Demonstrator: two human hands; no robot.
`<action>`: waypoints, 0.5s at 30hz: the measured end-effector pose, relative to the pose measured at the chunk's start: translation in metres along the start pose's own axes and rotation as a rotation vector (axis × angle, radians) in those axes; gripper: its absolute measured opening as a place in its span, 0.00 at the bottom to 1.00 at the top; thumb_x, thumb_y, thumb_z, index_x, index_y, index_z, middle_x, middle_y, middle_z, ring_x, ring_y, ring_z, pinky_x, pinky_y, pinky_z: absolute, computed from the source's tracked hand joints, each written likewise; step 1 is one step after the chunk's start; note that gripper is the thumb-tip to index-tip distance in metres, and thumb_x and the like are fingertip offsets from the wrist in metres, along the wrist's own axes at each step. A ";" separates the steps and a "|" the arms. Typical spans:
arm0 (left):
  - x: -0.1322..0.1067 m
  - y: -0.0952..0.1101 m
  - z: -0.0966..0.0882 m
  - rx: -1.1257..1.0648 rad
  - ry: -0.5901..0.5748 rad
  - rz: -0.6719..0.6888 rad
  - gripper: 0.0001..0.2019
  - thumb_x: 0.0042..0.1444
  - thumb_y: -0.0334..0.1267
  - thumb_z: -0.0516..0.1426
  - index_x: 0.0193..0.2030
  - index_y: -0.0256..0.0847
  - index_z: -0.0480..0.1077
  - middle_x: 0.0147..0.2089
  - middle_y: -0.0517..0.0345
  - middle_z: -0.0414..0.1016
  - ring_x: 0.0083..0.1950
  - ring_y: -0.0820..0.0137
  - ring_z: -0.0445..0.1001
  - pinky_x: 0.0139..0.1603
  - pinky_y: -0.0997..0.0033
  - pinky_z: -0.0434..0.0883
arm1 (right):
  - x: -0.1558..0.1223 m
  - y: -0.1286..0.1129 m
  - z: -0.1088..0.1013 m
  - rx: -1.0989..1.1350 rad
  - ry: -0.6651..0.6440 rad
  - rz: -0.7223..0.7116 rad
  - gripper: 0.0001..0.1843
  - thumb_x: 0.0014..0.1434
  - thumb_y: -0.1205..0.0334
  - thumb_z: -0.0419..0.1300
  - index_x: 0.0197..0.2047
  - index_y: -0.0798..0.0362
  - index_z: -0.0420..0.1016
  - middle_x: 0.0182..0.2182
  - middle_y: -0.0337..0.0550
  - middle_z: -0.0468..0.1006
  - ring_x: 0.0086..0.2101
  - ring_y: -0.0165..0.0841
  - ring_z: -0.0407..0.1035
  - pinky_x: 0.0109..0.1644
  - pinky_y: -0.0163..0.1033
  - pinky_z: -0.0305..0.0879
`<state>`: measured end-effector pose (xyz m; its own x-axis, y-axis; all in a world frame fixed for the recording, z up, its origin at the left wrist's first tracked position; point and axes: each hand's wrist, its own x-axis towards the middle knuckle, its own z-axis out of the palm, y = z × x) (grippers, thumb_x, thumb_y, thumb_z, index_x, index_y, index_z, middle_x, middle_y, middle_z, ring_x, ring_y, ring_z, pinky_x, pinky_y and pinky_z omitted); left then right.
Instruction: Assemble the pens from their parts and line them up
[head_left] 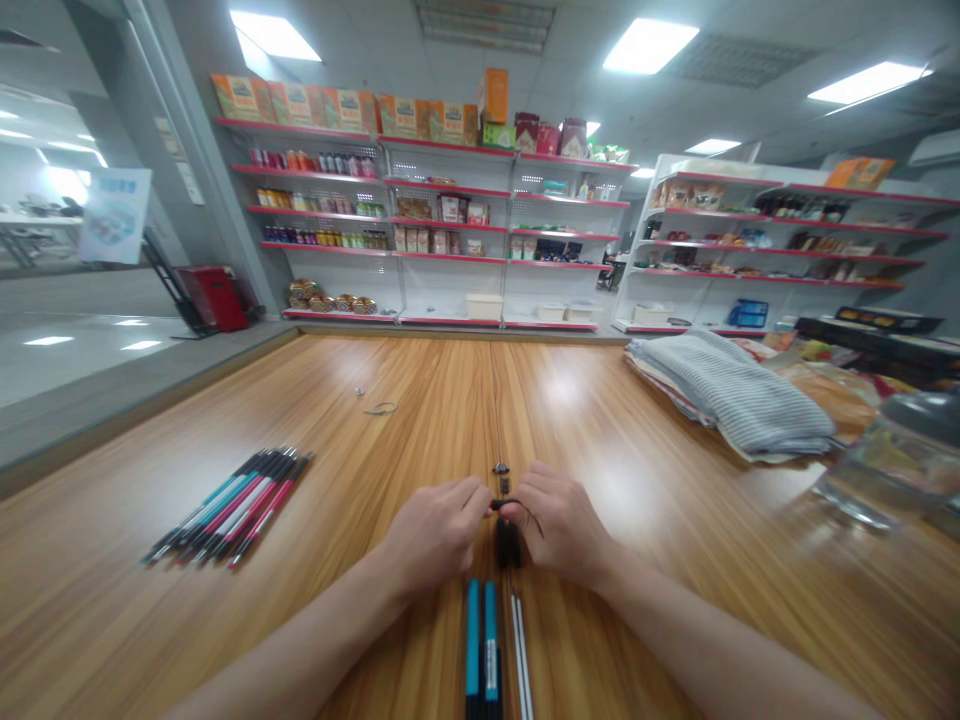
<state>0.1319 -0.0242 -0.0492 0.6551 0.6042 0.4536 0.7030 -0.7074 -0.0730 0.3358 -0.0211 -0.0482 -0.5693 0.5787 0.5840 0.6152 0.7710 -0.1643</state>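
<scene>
My left hand (436,527) and my right hand (564,522) meet over the middle of the table, fingers closed. Between their fingertips they pinch a small black pen part (504,504), mostly covered by the fingers. Just beyond it lie small dark and clear pieces (502,478), too small to make out. Dark pieces (508,545) rest on the table beneath my hands. Nearer to me are two blue pen barrels (481,640) and, to their right, thin white refills (520,655). A row of pens (229,508), blue, pink, silver and black, lies to the left.
Toward the back left of the wooden table (360,620) lie a thin ring-shaped loop (382,408) and a tiny metal piece (358,391). Folded striped cloth (731,390) and a clear jar (889,465) occupy the right side. Stocked shelves (450,255) stand beyond.
</scene>
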 end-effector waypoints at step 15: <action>-0.006 0.000 -0.011 -0.151 0.152 0.032 0.05 0.64 0.31 0.50 0.39 0.38 0.65 0.35 0.55 0.67 0.37 0.67 0.64 0.38 0.66 0.62 | 0.001 -0.006 -0.004 0.148 0.001 0.099 0.16 0.64 0.61 0.52 0.24 0.54 0.65 0.23 0.42 0.68 0.28 0.31 0.60 0.34 0.38 0.55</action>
<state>0.1255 -0.0318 -0.0424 0.6193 0.5266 0.5823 0.6257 -0.7791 0.0391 0.3336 -0.0260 -0.0431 -0.5092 0.6532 0.5603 0.5808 0.7413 -0.3364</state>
